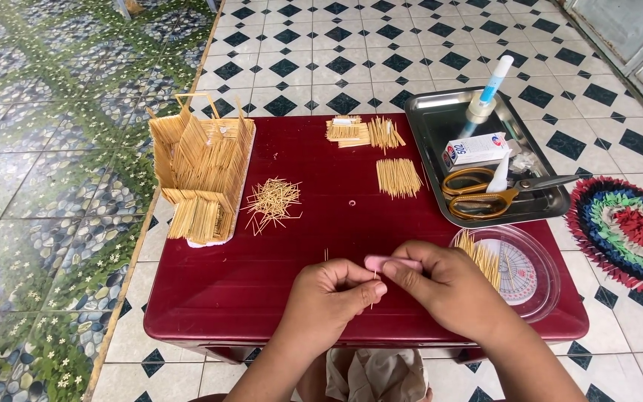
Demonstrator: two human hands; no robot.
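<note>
A dark red bench is standing on a black-and-white tiled floor, and the work is happening at its near edge. There both hands are meeting over a single toothpick, which is standing nearly upright, its long axis running up and down between the fingertips. The left hand is closing on the stick from the left, pinching it; the right hand is gripping a small pink cutter lying crosswise just above the stick, so the right hand is working the tool and the left is steadying. Just right of the hands a clear lid is holding more sticks. Further back, a loose pile and neat bundles are lying mid-bench, a stick house is sitting at the far left corner, and a metal tray with scissors and glue is resting at the far right.
</note>
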